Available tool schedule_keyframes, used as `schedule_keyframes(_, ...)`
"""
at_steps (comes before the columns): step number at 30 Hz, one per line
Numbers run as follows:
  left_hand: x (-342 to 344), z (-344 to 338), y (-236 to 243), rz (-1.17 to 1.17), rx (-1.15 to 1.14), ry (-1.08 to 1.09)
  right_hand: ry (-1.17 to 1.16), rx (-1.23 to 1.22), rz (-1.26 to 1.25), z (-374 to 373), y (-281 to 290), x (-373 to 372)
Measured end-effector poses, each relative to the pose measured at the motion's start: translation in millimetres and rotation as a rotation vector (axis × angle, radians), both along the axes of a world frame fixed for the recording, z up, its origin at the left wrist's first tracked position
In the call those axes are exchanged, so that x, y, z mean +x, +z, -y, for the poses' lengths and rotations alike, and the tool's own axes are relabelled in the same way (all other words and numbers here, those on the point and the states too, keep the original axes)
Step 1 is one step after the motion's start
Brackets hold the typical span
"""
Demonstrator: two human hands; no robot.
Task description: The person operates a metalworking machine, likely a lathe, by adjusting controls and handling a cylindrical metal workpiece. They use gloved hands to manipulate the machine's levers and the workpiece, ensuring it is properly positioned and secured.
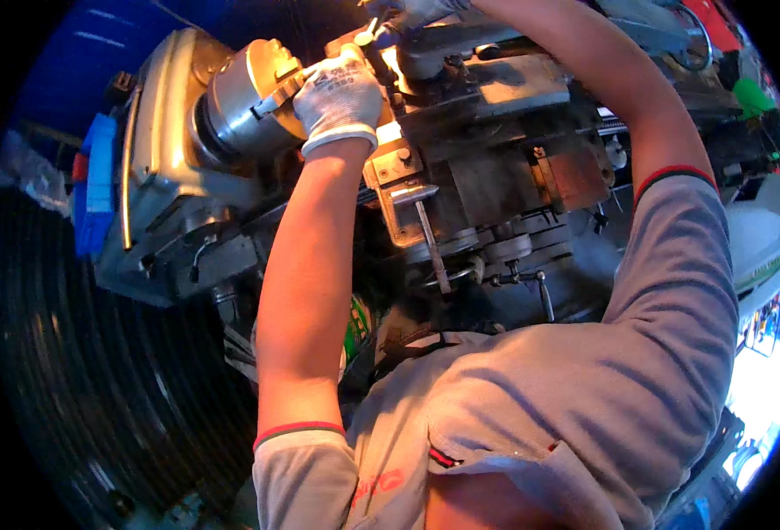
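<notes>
My left hand (341, 93), in a white knit glove, is beside the steel chuck (235, 102) of a metal lathe, its back toward me. Its fingers look curled against something next to a chuck jaw (279, 95); what they grip is hidden. At the top edge, my gloved right hand (425, 11) reaches over the tool post (421, 62), partly cut off by the frame. A short rod with a pale end (365, 37) stands close to its fingers, but I cannot tell whether they hold it. Warm lamp light falls on the chuck and left glove.
The headstock (164, 132) stands at the left with a blue box (98, 172) beside it. A lever (432, 247) and a crank handle (544, 296) stick out toward my body from the carriage. Dark corrugated sheeting (133, 380) lies at the lower left.
</notes>
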State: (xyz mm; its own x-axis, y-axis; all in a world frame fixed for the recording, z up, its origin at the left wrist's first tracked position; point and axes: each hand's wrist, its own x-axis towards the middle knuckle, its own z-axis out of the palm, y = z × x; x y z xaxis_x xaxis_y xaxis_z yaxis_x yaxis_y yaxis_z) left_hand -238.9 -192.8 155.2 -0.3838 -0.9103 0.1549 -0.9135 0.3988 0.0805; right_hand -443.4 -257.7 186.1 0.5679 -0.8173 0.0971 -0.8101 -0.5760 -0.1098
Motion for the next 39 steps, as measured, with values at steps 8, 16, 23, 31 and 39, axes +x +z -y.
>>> schedule_keyframes(8, 0.2, 1.7, -4.6, -0.04, -0.1, 0.153, 0.142, -0.336, -0.039, 15.0, -29.5, -2.3)
schedule_keyframes(16, 8.1, 20.6, -11.5, 0.122, -0.292, -0.024, -0.011, -0.236, -0.047, 6.5, -29.6, 9.7)
schedule_keyframes(23, 13.0, 26.0, -2.0, 0.043, 0.015, -0.032, 0.34, -0.206, 0.01, 5.5, -14.9, 2.9)
schedule_keyframes(31, 11.9, 26.6, -15.6, 0.12, -0.091, 0.023, 0.161, -0.195, -0.084, 0.1, -11.1, 2.9)
schedule_keyframes(39, 11.0, 24.3, -8.8, -0.012, 0.0, -0.007, 0.257, -0.168, 0.011, 48.3, -34.6, -17.1)
